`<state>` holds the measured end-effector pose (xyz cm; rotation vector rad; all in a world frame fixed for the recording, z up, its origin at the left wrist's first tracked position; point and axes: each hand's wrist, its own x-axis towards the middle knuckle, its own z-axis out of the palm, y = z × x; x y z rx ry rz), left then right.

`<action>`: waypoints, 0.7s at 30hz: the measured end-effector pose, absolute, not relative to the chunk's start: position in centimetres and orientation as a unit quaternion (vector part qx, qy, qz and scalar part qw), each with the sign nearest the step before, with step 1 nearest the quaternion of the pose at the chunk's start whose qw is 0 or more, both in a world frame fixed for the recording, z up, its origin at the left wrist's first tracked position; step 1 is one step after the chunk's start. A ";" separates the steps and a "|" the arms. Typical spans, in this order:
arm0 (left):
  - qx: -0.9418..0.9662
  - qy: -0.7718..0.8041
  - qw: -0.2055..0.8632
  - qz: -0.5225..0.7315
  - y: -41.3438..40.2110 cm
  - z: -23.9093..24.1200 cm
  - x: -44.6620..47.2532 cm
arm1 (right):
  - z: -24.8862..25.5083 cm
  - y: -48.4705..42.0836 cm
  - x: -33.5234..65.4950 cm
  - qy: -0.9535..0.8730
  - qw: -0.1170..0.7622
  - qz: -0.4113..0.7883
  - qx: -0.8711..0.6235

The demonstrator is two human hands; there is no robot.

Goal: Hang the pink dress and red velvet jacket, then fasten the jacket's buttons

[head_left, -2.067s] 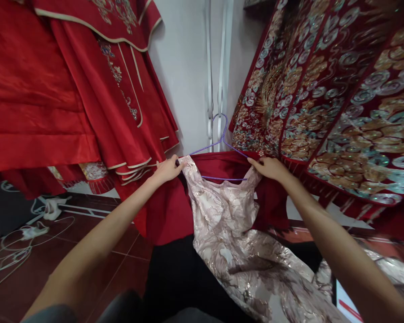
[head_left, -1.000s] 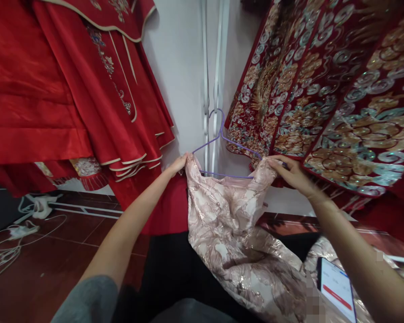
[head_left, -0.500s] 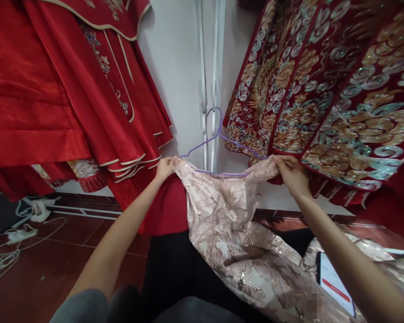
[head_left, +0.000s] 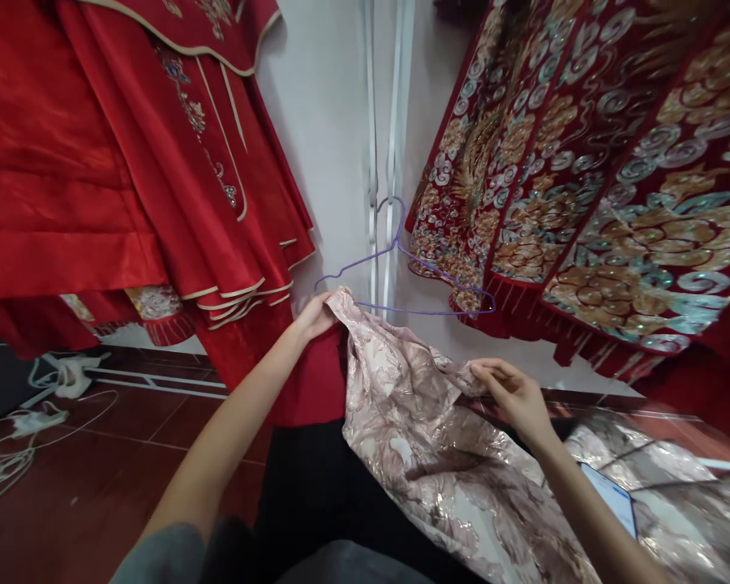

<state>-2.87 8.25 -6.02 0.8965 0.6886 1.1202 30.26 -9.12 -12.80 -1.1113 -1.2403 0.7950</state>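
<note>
A pale pink brocade dress (head_left: 401, 405) with a metallic floral pattern drapes across my lap. My left hand (head_left: 317, 316) is closed on one shoulder of it, close to the left end of a purple hanger (head_left: 401, 309). At the other shoulder, my right hand (head_left: 514, 393) pinches the fabric, lower down and apart from the hanger. The hanger hangs by its hook from a white metal upright, and its right end is bare. Whether the left shoulder still touches the hanger is hard to tell.
Red satin garments (head_left: 115, 178) hang on the left, and a red embroidered skirt (head_left: 633, 203) with fringe hangs on the right. A phone (head_left: 611, 496) lies on the fabric beside my right forearm. White cables (head_left: 30, 430) lie on the tiled floor at left.
The right shoulder of the dress has come off the hanger, and my right hand has moved down with it. My left hand has shifted slightly right and down. The phone's screen looks different.
</note>
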 end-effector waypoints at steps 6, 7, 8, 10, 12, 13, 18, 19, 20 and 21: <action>0.380 0.327 0.685 0.529 8.9 -6.1 -1.0 | -12.2 -7.1 31.5 -0.472 0.691 0.210 -0.506; 0.380 0.330 0.685 0.526 9.0 -6.1 -1.0 | -12.2 -6.7 31.9 -0.450 0.705 0.189 -0.514; 0.380 0.333 0.685 0.525 9.0 -6.2 -1.0 | -12.3 -6.4 32.3 -0.430 0.717 0.173 -0.521; 0.380 0.336 0.684 0.525 9.1 -6.2 -1.1 | -12.4 -6.0 33.0 -0.402 0.732 0.166 -0.525; 0.383 0.336 0.680 0.528 9.1 -6.2 -1.3 | -12.4 -5.7 33.4 -0.388 0.740 0.176 -0.521; 0.387 0.336 0.677 0.528 9.1 -6.2 -1.3 | -12.3 -5.7 33.5 -0.383 0.744 0.181 -0.517; 0.400 0.338 0.673 0.522 9.0 -6.2 -1.4 | -11.5 -5.4 33.7 -0.391 0.741 0.143 -0.527; 0.400 0.339 0.673 0.522 9.0 -6.2 -1.4 | -11.4 -5.3 33.8 -0.395 0.736 0.126 -0.535; 0.399 0.339 0.672 0.523 8.9 -6.2 -1.4 | -11.5 -5.2 33.9 -0.396 0.732 0.111 -0.543; 0.399 0.341 0.671 0.524 9.0 -6.3 -1.4 | -11.6 -5.1 34.1 -0.398 0.728 0.101 -0.549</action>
